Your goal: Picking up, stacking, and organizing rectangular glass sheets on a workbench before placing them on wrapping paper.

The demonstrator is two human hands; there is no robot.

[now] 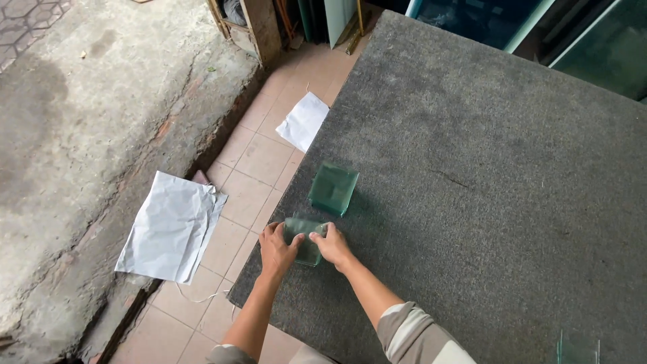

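Both hands grip one small greenish square glass stack [304,241] near the left edge of the grey carpeted table [485,189]: left hand [276,248] on its left side, right hand [332,245] on its right. Just beyond lies a second green glass stack [333,189]. Off the table's left edge, two white paper sheets [172,226] rest on the tiled floor [256,162].

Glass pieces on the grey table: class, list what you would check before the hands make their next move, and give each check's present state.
1. Both hands on the near glass stack: left hand and right hand grip its sides. Ok.
2. Stack fully on the table: close to the edge. Cannot tell.
3. Second glass stack apart from the hands. Ok.
4. Hands bare against glass edges. Not ok.
5. Paper sheets on the floor beside the table. Not ok.
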